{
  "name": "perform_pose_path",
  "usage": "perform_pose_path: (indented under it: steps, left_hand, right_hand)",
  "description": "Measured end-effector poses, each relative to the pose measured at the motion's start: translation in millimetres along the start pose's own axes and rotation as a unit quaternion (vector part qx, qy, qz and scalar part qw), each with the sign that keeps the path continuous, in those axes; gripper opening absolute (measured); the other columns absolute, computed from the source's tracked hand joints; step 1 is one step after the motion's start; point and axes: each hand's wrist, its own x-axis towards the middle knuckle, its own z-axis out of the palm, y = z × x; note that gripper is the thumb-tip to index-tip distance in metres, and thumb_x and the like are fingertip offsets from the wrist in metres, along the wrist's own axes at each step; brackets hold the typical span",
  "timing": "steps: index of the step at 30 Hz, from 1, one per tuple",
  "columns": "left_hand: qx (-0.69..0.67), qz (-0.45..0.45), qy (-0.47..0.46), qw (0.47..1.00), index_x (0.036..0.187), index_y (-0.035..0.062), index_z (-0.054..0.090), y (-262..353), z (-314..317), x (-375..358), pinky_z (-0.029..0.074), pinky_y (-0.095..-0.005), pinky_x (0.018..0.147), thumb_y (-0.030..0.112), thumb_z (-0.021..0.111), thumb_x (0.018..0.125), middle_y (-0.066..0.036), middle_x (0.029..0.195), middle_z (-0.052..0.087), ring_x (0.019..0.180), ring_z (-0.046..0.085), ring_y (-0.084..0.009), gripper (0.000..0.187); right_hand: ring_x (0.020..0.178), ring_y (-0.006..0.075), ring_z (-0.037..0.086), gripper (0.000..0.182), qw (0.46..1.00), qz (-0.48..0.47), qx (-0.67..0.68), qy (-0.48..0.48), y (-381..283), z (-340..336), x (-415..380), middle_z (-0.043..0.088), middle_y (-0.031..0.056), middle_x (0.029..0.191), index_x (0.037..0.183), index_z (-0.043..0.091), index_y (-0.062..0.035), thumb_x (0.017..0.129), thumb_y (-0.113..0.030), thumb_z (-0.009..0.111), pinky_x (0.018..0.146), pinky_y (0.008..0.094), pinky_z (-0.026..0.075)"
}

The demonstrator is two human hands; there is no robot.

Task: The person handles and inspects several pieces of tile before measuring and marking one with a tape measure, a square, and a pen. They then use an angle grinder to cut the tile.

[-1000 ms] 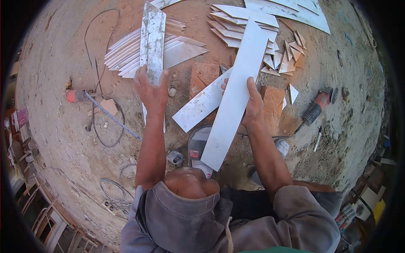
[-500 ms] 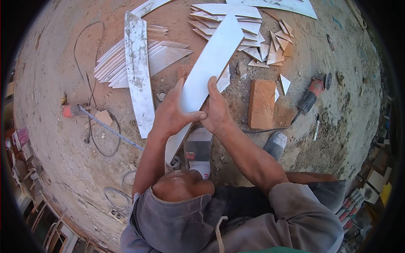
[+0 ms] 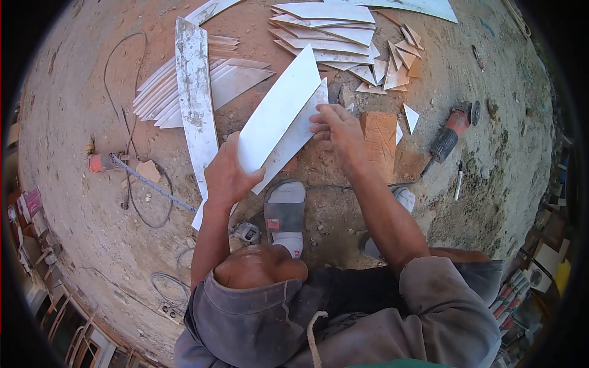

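Observation:
My left hand (image 3: 228, 173) grips a long white tile strip (image 3: 281, 110) near its lower part, thumb on its face. The strip has an angled far end and slants up to the right. Beneath it a second white strip (image 3: 297, 139) shows along its right side. Right of both strips is my right hand (image 3: 339, 132), its fingers partly bent and apart, holding nothing, near the lower strip's edge. A long stained strip (image 3: 197, 86) lies just left of my left hand, over a stack of strips (image 3: 156, 98).
An orange brick (image 3: 379, 144) lies right of my right hand, and an angle grinder (image 3: 453, 132) beyond it. Strips (image 3: 325, 30) and triangular offcuts (image 3: 399, 67) are piled ahead. A red tool (image 3: 103, 162), cables, a marker (image 3: 459, 182) and my sandalled foot (image 3: 285, 211) also show.
My right hand has let go of the strip and moved right. The held strip has shifted left and towards me with my left hand, uncovering more of the strip beneath.

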Motion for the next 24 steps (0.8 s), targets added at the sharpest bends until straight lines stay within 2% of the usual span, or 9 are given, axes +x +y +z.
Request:
perform_pose_path:
  steps: [1, 2, 4, 8, 10, 13, 15, 19, 24]
  left_hand:
    - [0.02, -0.003, 0.007, 1.0, 0.133, 0.0062, 0.047, -1.1, 3.2, -1.5, 0.05, -0.0419, 0.087, 0.029, 0.082, 0.063, -0.018, 0.116, 0.062, 0.106, 0.062, -0.0347, 0.082]
    - [0.04, -0.004, 0.013, 0.999, 0.133, 0.0067, 0.046, -1.7, 5.7, -3.5, 0.051, -0.0419, 0.086, 0.029, 0.082, 0.062, -0.017, 0.115, 0.062, 0.105, 0.062, -0.0351, 0.083]
    - [0.033, -0.007, 0.004, 0.999, 0.134, 0.0068, 0.046, -0.2, 7.5, -4.4, 0.051, -0.0415, 0.086, 0.028, 0.083, 0.062, -0.018, 0.116, 0.062, 0.105, 0.062, -0.0354, 0.083]
    - [0.013, 0.026, 0.015, 0.999, 0.136, 0.007, 0.044, -1.1, 18.6, -3.0, 0.051, -0.0412, 0.087, 0.027, 0.083, 0.063, -0.019, 0.118, 0.06, 0.106, 0.061, -0.0356, 0.085]
    - [0.014, 0.034, 0.015, 0.999, 0.136, 0.0072, 0.043, 1.0, 20.0, -2.4, 0.051, -0.0417, 0.088, 0.026, 0.083, 0.063, -0.019, 0.119, 0.06, 0.106, 0.061, -0.0358, 0.086]
    - [0.018, 0.047, 0.016, 0.999, 0.136, 0.0071, 0.043, 1.2, 21.3, -2.3, 0.051, -0.0422, 0.087, 0.023, 0.083, 0.063, -0.017, 0.119, 0.06, 0.107, 0.06, -0.035, 0.085]
    - [0.021, 0.052, 0.018, 0.998, 0.136, 0.0069, 0.042, -0.5, 23.1, -2.3, 0.052, -0.0423, 0.086, 0.021, 0.082, 0.063, -0.015, 0.119, 0.059, 0.108, 0.06, -0.0341, 0.084]
    - [0.029, 0.049, 0.018, 0.998, 0.135, 0.0061, 0.043, -7.1, 28.4, -7.5, 0.051, -0.0433, 0.088, 0.02, 0.082, 0.063, -0.017, 0.121, 0.059, 0.109, 0.059, -0.0352, 0.084]
    - [0.019, 0.062, 0.031, 0.997, 0.135, 0.0058, 0.044, -14.2, 33.7, -14.8, 0.05, -0.0442, 0.089, 0.02, 0.082, 0.063, -0.018, 0.123, 0.059, 0.11, 0.059, -0.0359, 0.082]
  right_hand:
    - [0.077, 0.0153, 0.063, 0.036, 0.998, -0.029, -0.016, 0.046, -1.3, -7.2, 4.3, 0.067, 0.0093, 0.094, 0.112, 0.063, 0.0025, 0.095, -0.029, 0.057, 0.067, 0.0276, 0.051]
    - [0.077, 0.0153, 0.063, 0.036, 0.999, -0.026, -0.017, 0.045, -1.9, -15.0, 8.0, 0.067, 0.0093, 0.094, 0.112, 0.063, 0.0025, 0.095, -0.029, 0.057, 0.067, 0.0276, 0.051]
    - [0.083, 0.0141, 0.061, 0.041, 0.991, -0.055, -0.085, 0.089, -2.4, -26.6, 16.7, 0.065, 0.0079, 0.1, 0.119, 0.06, 0.0016, 0.094, -0.031, 0.059, 0.07, 0.0289, 0.051]
    - [0.088, 0.0153, 0.062, 0.044, 0.981, -0.074, -0.157, 0.089, 11.4, -30.9, 27.4, 0.065, 0.009, 0.104, 0.122, 0.06, 0.0021, 0.093, -0.031, 0.059, 0.073, 0.03, 0.052]
    - [0.099, 0.0241, 0.065, 0.048, 0.971, -0.098, -0.189, 0.112, 17.7, -26.3, 28.1, 0.068, 0.0184, 0.109, 0.121, 0.061, 0.0064, 0.089, -0.029, 0.06, 0.087, 0.0331, 0.049]
    - [0.109, 0.0268, 0.063, 0.048, 0.98, -0.076, -0.163, 0.081, 22.5, -23.9, 30.1, 0.067, 0.0208, 0.113, 0.122, 0.061, 0.0053, 0.09, -0.03, 0.059, 0.095, 0.0343, 0.046]
    - [0.106, 0.0263, 0.063, 0.048, 0.979, -0.085, -0.168, 0.08, 23.9, -23.3, 32.0, 0.068, 0.0201, 0.113, 0.122, 0.061, 0.0051, 0.09, -0.03, 0.058, 0.093, 0.0344, 0.046]
    - [0.098, 0.0247, 0.065, 0.044, 0.985, -0.072, -0.136, 0.082, 25.3, -22.5, 32.3, 0.069, 0.0184, 0.109, 0.12, 0.063, 0.0036, 0.09, -0.028, 0.058, 0.086, 0.0345, 0.049]
    - [0.092, 0.0211, 0.064, 0.04, 0.98, -0.09, -0.16, 0.072, 32.1, -24.3, 35.2, 0.07, 0.0156, 0.103, 0.117, 0.065, 0.0012, 0.091, -0.027, 0.057, 0.081, 0.0328, 0.049]
